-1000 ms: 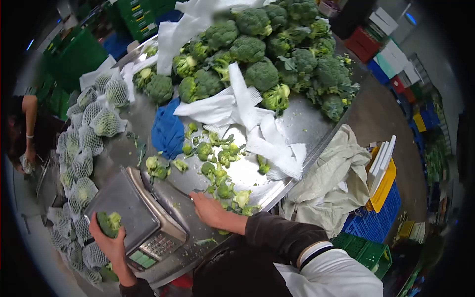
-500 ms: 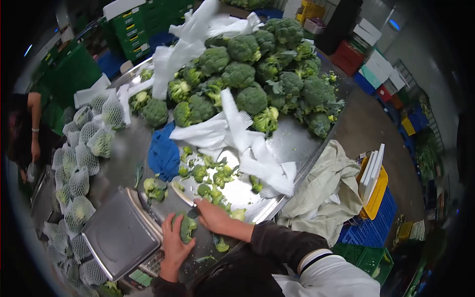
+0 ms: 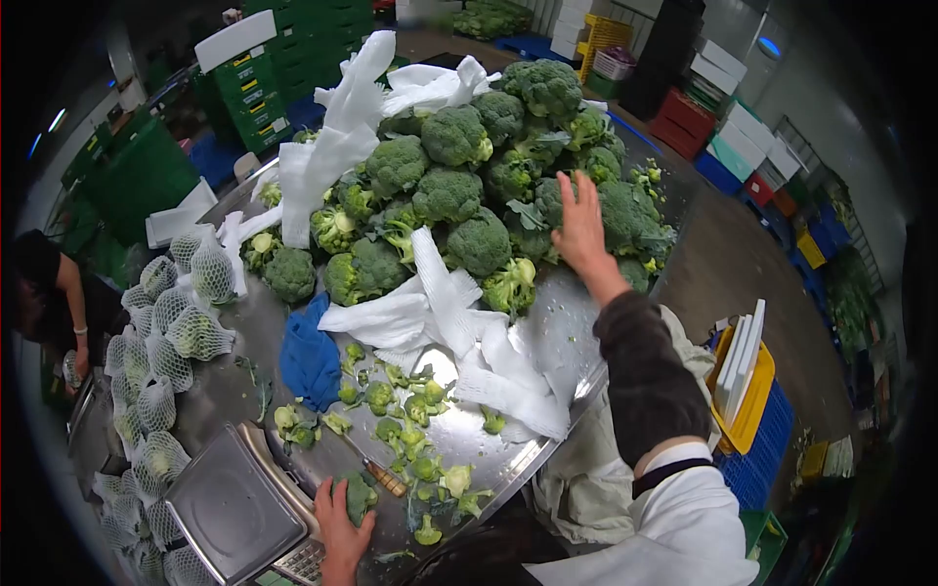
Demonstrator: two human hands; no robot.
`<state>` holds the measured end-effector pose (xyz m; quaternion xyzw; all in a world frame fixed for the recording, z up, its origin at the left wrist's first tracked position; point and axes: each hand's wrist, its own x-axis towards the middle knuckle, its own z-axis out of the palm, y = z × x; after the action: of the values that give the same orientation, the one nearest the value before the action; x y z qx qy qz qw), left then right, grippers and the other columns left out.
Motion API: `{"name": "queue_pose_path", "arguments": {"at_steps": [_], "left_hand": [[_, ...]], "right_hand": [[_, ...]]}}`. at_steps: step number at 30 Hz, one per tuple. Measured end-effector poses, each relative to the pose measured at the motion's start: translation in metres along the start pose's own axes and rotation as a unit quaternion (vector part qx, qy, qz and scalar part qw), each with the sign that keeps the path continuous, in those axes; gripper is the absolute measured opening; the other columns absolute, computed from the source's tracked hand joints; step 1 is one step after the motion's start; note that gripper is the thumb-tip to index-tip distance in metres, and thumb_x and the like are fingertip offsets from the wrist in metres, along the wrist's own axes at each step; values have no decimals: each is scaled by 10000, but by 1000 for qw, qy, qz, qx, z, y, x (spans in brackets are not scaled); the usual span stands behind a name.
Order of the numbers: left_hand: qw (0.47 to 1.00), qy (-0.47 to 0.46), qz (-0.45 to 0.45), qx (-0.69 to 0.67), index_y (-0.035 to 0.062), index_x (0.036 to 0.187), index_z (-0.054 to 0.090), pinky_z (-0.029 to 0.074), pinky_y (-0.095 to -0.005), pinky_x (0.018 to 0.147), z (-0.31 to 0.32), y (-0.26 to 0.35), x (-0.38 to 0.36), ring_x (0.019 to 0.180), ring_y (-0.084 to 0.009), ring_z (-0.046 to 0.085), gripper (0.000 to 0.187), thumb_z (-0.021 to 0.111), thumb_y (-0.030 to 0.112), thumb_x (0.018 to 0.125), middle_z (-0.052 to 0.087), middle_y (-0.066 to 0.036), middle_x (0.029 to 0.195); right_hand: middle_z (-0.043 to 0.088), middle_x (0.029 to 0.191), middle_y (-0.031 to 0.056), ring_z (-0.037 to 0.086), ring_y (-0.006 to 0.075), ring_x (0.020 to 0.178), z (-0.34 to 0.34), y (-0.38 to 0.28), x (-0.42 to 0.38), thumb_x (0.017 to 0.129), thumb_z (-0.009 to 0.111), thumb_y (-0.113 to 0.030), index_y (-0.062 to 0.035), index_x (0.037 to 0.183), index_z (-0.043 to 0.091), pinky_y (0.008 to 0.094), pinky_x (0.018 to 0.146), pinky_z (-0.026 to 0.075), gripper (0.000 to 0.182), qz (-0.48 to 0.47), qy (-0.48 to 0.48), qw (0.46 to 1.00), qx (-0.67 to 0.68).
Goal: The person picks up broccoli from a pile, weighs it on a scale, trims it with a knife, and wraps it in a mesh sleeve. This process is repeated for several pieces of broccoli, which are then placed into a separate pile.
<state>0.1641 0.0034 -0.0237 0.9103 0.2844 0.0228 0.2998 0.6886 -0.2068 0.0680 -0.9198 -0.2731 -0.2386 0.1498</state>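
My left hand (image 3: 342, 532) is at the bottom, its fingers curled round a small broccoli head (image 3: 361, 496) beside the scale. My right hand (image 3: 584, 232) is stretched out with fingers apart over the right side of the big heap of broccoli (image 3: 479, 241), overlapping a head there. A knife (image 3: 385, 478) with a wooden handle lies on the metal table among cut florets (image 3: 413, 441). A loose broccoli piece (image 3: 296, 426) sits near the scale's edge.
The scale (image 3: 237, 508) stands at the lower left. Netted broccoli heads (image 3: 156, 402) line the table's left side. A blue cloth (image 3: 311, 354) and white foam nets (image 3: 445, 298) lie mid-table. Another person's arm (image 3: 73, 303) shows at far left. Crates (image 3: 757, 420) stand at right.
My right hand has let go of the knife, now on the table, and moved up and right to the heap. My left hand stays at the broccoli head. The view has shifted slightly.
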Motion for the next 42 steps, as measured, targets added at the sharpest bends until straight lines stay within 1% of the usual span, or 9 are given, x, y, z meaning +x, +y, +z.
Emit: {"name": "queue_pose_path", "arguments": {"at_steps": [5, 13, 17, 21, 25, 29, 33, 38, 42], "left_hand": [[999, -33, -15, 29, 14, 1226, 435, 269, -480, 1014, -14, 26, 8, 1226, -416, 317, 746, 771, 176, 580, 342, -236, 1316], [995, 89, 10, -46, -1, 1220, 435, 347, -420, 984, -37, 48, 9, 1152, -391, 428, 694, 740, 113, 608, 430, -210, 1248], [980, 16, 27, -198, 4, 1262, 420, 393, -396, 951, -49, 80, 32, 1149, -334, 459, 746, 762, 139, 614, 469, -186, 1219], [946, -35, 75, -314, 53, 1348, 345, 408, -419, 937, -55, 114, 59, 1225, -297, 404, 883, 801, 243, 616, 390, -149, 1329], [956, -43, 178, -229, 55, 1364, 330, 389, -385, 961, -69, 116, 71, 1271, -311, 350, 953, 814, 284, 575, 345, -178, 1371], [958, -15, 83, -274, 36, 1263, 426, 404, -338, 935, -88, 67, 39, 1112, -248, 497, 808, 802, 226, 573, 511, -130, 1192], [921, 154, -62, -353, 33, 1161, 474, 421, -309, 887, -115, 15, -8, 938, -181, 561, 663, 781, 166, 589, 577, -63, 1026], [890, 407, -183, -95, 8, 1162, 457, 413, -332, 888, -133, -64, -44, 991, -230, 535, 635, 772, 181, 639, 539, -123, 1071], [897, 389, -209, 20, -56, 1244, 417, 390, -351, 918, -126, -106, -61, 1029, -264, 512, 665, 728, 243, 738, 528, -156, 1115]], "right_hand": [[342, 1344, 168, 348, 366, 1236, 28, 49, 31, 543, 782, -67, -189, 1380, 261, 415, 1001, 362, 993, -36, -126, 991, -15], [501, 1193, 153, 475, 320, 1107, -35, 4, -39, 622, 731, -138, -99, 1271, 421, 399, 913, 415, 720, -11, 69, 991, 116], [551, 1141, 126, 538, 226, 1020, -36, -21, -70, 675, 720, -213, -27, 1248, 456, 317, 904, 401, 657, 92, -82, 912, 392], [580, 1095, 129, 554, 202, 1003, -55, -112, -97, 704, 691, -260, 0, 1209, 510, 315, 879, 430, 596, 122, -444, 661, 592], [585, 1142, 167, 579, 245, 1012, -57, -206, -133, 703, 708, -295, 30, 1243, 467, 323, 890, 436, 674, -204, -474, 642, 567], [592, 1124, 185, 582, 241, 1023, -32, -245, -156, 755, 693, -337, 23, 1260, 454, 330, 874, 453, 665, -126, -492, 568, 648], [637, 1005, 179, 625, 247, 908, -8, -224, -168, 795, 658, -270, 22, 1189, 520, 330, 801, 486, 509, -1, -394, 744, 539], [607, 1052, 168, 618, 248, 901, 26, -183, -214, 793, 644, -146, 6, 1116, 560, 322, 767, 487, 367, -72, -288, 896, 329], [555, 1106, 162, 522, 315, 1038, 17, -148, -216, 768, 651, -97, -29, 1120, 532, 370, 863, 434, 378, -98, -103, 970, 197]]}}
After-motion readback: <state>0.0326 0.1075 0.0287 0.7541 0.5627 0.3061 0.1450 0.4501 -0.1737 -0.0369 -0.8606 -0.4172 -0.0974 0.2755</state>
